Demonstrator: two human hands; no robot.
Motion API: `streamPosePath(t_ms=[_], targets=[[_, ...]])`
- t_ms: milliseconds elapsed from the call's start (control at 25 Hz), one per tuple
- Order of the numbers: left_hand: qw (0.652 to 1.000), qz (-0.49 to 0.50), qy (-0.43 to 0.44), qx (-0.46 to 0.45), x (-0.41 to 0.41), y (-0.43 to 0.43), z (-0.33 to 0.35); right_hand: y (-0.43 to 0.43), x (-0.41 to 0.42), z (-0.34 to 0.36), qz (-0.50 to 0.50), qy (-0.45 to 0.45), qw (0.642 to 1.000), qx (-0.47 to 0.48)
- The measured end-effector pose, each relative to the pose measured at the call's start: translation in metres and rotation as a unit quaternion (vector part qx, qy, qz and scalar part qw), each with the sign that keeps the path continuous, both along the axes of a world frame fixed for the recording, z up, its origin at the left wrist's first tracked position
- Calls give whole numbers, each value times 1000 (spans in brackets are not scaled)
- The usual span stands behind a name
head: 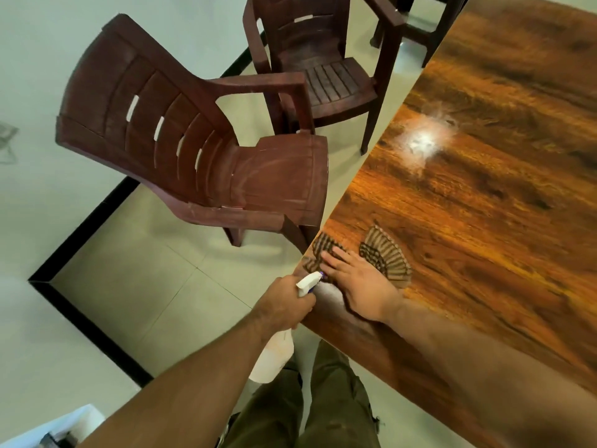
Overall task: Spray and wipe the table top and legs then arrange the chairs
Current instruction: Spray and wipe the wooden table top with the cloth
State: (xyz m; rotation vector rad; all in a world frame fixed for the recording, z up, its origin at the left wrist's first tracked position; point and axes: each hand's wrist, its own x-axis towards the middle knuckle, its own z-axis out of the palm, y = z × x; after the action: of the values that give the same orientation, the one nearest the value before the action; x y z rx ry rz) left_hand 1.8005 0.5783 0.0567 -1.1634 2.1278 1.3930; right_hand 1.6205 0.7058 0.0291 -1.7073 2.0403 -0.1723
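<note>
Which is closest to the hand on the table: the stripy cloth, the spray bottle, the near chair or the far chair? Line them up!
1. Stripy cloth, under the right hand.
2. Spray bottle, just left of it.
3. Near chair, up and left.
4. Far chair, behind that one.

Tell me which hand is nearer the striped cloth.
Right. The right hand lies flat on the striped cloth; the left hand grips the spray bottle beside it, off the wooden table edge.

A single wide view from the person's head looks steeply down, close over the counter's [484, 227] near corner. The floor [135, 286] fills its left side.
</note>
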Motion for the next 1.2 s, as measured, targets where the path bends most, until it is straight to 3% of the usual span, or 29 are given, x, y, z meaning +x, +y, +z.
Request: streamPosePath(t_ms=[40,160,200,280,320,400,440,560,600,680,720,840,880,1000,1040,1160,1200], targets=[[1000,3,4,2,5,-1,0,4,-7,-4,20,-2,1000,-2],[1000,21,3,5,16,1,-2,-9,-6,-5,-182,41,982,-4],[1000,23,2,5,20,2,-3,-13,7,-4,-162,25,986,-16],[1000,11,-3,7,25,3,-4,-11,17,-2,-24,7,1000,-14],[1000,7,-6,10,26,3,-7,-10,8,-5,-12,3,1000,-20],[1000,15,-1,20,30,5,-10,-13,-7,-3,-161,6,986,-34],[1000,20,1,22,31,6,-10,-13,-5,-4,-183,17,982,-49],[999,32,11,25,32,7,-9,0,6,-13,26,-17,999,-40],[999,32,15,27,32,6,-9,2,-4,-16,25,-19,999,-43],[999,32,19,30,31,5,-9,-2,-11,-10,-129,-18,990,-48],[999,33,19,32,32,6,-9,-1,-1,-8,-143,-5,988,-55],[998,39,23,32,33,6,-7,32,33,-3,51,-31,997,-50],[998,40,26,35,32,6,-7,42,22,-6,43,-35,997,-54],[999,26,29,37,30,12,-6,45,1,-9,-233,-2,972,-38],[999,22,24,37,30,15,-7,45,16,-6,-231,6,972,-36],[999,15,17,44,30,25,-8,83,37,-9,-25,-12,998,-54],[999,10,20,45,31,27,-8,92,18,-7,-24,-16,998,-54]])
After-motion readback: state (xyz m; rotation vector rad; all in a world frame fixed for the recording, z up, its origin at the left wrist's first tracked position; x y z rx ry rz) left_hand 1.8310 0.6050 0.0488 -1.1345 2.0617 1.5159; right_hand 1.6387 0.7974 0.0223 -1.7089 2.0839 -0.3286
